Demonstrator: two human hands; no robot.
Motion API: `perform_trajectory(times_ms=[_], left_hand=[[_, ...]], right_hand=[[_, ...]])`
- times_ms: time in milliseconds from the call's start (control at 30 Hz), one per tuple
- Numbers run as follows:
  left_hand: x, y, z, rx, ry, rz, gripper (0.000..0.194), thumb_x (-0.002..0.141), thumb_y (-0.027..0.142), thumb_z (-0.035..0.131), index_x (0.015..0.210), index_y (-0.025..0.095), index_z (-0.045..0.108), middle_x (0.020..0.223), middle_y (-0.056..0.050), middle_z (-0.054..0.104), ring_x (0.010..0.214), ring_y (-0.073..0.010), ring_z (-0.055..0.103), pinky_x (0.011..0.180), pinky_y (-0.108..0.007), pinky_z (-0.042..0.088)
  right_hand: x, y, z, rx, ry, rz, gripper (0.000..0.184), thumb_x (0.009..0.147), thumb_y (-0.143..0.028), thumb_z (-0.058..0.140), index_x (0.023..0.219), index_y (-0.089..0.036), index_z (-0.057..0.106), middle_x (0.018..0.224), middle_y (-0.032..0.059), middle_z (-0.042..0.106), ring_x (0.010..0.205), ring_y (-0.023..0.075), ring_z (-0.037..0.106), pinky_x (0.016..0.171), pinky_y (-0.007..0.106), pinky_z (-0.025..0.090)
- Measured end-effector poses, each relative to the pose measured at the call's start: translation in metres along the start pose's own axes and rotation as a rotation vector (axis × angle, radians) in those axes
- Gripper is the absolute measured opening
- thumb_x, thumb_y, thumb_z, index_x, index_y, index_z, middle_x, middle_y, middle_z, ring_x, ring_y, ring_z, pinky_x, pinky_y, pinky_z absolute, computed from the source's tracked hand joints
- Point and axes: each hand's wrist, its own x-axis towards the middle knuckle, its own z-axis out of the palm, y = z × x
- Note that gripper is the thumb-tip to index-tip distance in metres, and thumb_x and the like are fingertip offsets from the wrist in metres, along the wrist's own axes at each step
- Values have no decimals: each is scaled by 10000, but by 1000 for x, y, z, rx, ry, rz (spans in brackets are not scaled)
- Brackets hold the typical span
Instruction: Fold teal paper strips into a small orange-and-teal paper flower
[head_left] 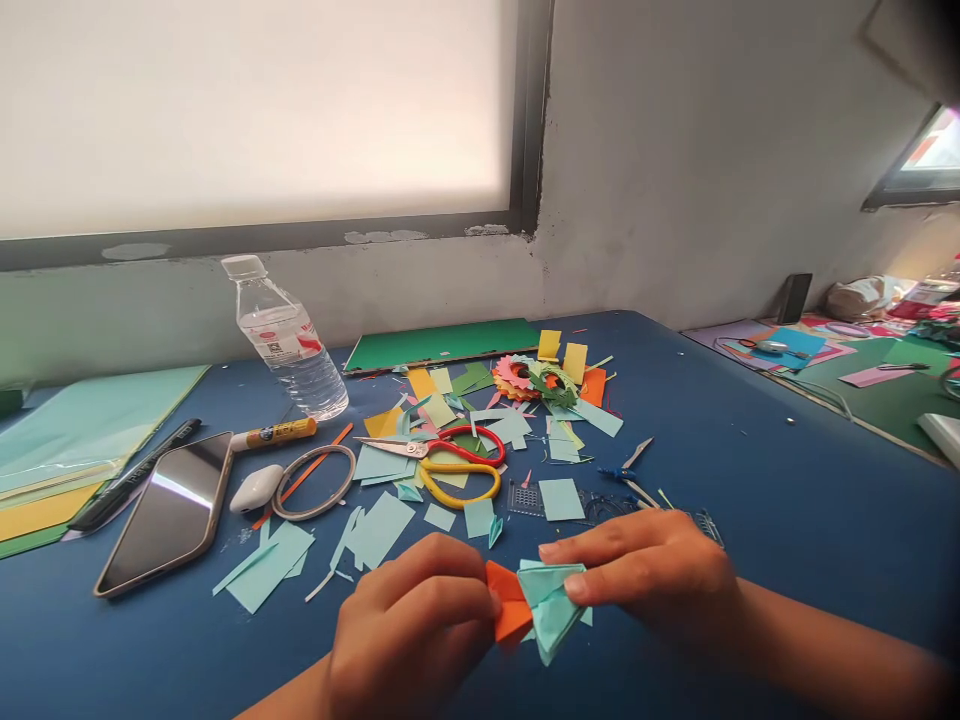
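My left hand (pixel 420 625) is closed on a folded orange paper piece (pixel 512 602), gripping it between thumb and fingers. My right hand (pixel 652 570) pinches a folded light-blue paper piece (pixel 553 610). The two folded pieces meet in front of me, the blue one overlapping the orange one's right end; how they join is hidden. Beyond my hands lie scissors (pixel 461 485) with one red and one yellow handle. Around them are many light-blue paper scraps (pixel 382 528) and a small blue square (pixel 561 499) on a clear ruler (pixel 525 497).
At left are a phone (pixel 169 515), a glue stick (pixel 274 433), a white earbud case (pixel 256 489), a tape ring (pixel 315 482) and a black marker (pixel 135 475). A water bottle (pixel 289 340) stands behind. Scalloped paper rings (pixel 536 380), a compass (pixel 631 473) and green board (pixel 442 345) lie farther back.
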Motion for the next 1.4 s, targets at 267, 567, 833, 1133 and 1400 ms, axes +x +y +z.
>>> perform_trajectory(times_ms=[267, 567, 833, 1133, 1400], left_hand=[[-8, 6, -2, 13, -53, -101, 222, 756, 83, 669, 873, 246, 575, 736, -8, 614, 561, -111, 619, 517, -171, 521], [1, -2, 13, -305, 47, -561, 127, 728, 102, 657, 697, 214, 604, 663, 16, 631, 555, -110, 610, 475, -160, 504], [6, -7, 13, -659, -86, -1036, 179, 812, 333, 607, 866, 164, 621, 703, -20, 663, 620, -141, 640, 495, -186, 520], [9, -9, 18, -775, -161, -1143, 282, 757, 377, 673, 912, 157, 590, 759, -24, 648, 685, -146, 619, 462, -177, 507], [8, -10, 21, -860, -86, -1236, 299, 737, 353, 690, 935, 144, 609, 781, -50, 626, 790, -182, 606, 469, -182, 509]], right_hand=[[-1, -9, 10, -28, 43, 12, 343, 931, -198, 511, 1247, -329, 550, 1162, 55, 613, 939, 176, 663, 791, 224, 561], [3, 1, 4, 20, 69, 161, 361, 891, -114, 553, 1161, -344, 620, 1059, 2, 686, 924, 160, 667, 803, 239, 547], [7, 8, 3, 160, 221, 604, 250, 827, -327, 656, 1052, -220, 675, 886, 31, 713, 798, 165, 669, 734, 268, 561], [10, 9, 5, 325, 252, 727, 213, 812, -325, 670, 982, -198, 654, 806, 8, 661, 707, 115, 630, 676, 233, 553], [12, 6, 8, 154, 133, 652, 181, 830, -304, 647, 975, -197, 641, 878, 26, 697, 816, 171, 669, 746, 279, 548]])
